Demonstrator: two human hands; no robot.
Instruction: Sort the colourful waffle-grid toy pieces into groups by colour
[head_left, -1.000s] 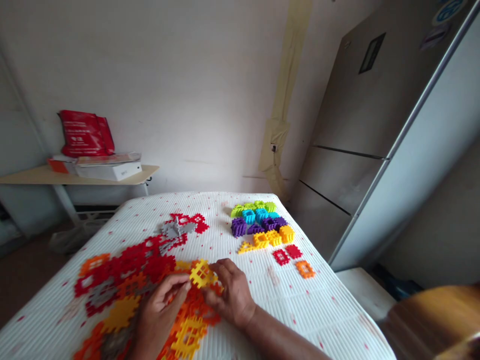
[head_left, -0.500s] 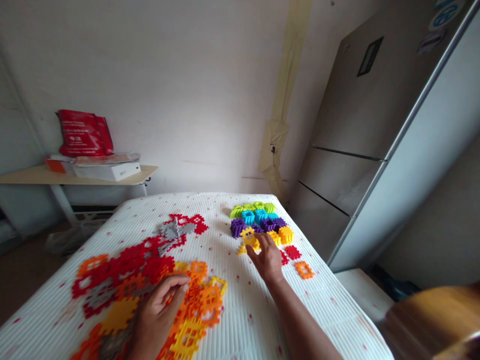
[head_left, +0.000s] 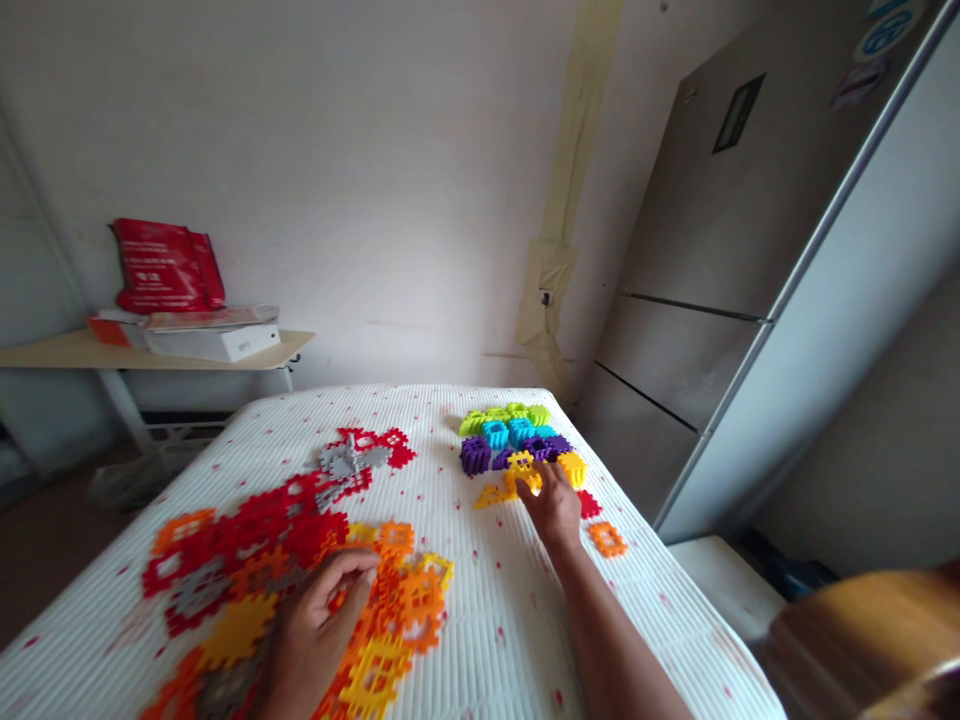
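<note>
Yellow square plastic grid tile (head_left: 522,470), a flat open-lattice piece with toothed edges, sits at the tips of the right hand (head_left: 556,505), right against the near edge of the sorted cluster of lime, cyan, purple and yellow tiles (head_left: 517,440) toward the far right of the white ribbed surface (head_left: 480,620). The right fingers (head_left: 534,488) are closed narrowly on it, pinching its near edge; whether it already rests on the neighbouring yellow pieces or is just above them cannot be told.

It looks light and stiff, hard plastic, not fragile, with notched edges that give plenty of purchase, so it should not slip. The best hold is a pinch across two opposite edges or thumb-and-finger through the lattice, keeping the teeth on the mating side free. Being square, it has no real long axis; it lies nearly flat, face up, its edges roughly in line with the rows of the cluster.

A small yellow triangular tile (head_left: 491,496) lies just left of the hand, two red tiles (head_left: 587,503) and an orange tile (head_left: 608,539) just to its right.

The left hand (head_left: 311,625) rests with fingers loosely curled and holding nothing, on the loose spread of red, orange, yellow and grey tiles (head_left: 285,560) at the near left.
</note>
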